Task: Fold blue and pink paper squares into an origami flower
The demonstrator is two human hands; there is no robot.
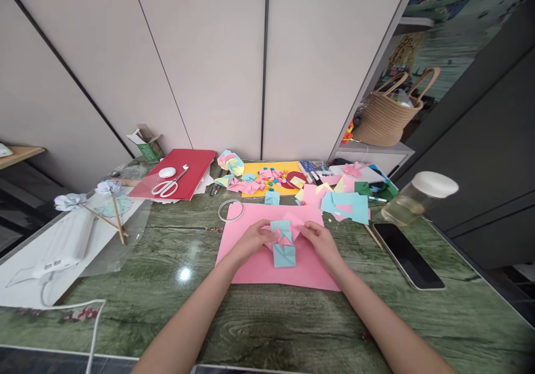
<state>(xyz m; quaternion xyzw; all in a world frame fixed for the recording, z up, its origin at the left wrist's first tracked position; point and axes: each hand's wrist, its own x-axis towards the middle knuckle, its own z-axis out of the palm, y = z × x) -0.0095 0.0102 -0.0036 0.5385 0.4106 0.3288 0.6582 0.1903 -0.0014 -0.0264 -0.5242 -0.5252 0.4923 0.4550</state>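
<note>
Between my two hands is a folded paper piece (285,255) made of light blue and pink paper, over a pink sheet (251,271). My left hand (254,241) pinches its left side, thumb toward the pink folds in the middle. On the other side, my right hand (321,241) has thumb and fingertips closed on the pink corner at the upper right. A roll of tape (230,202) lies over the sheet's upper left corner. Cut light blue paper (355,207) and pink scraps lie just beyond my right hand.
White scissors (165,188) rest on a red folder (196,168) at the back left. A yellow sheet (288,169) bears small coloured beads. To the right are a phone (407,256) and a lidded bottle (412,201). Paper flowers (71,201) and a power strip (69,243) lie left.
</note>
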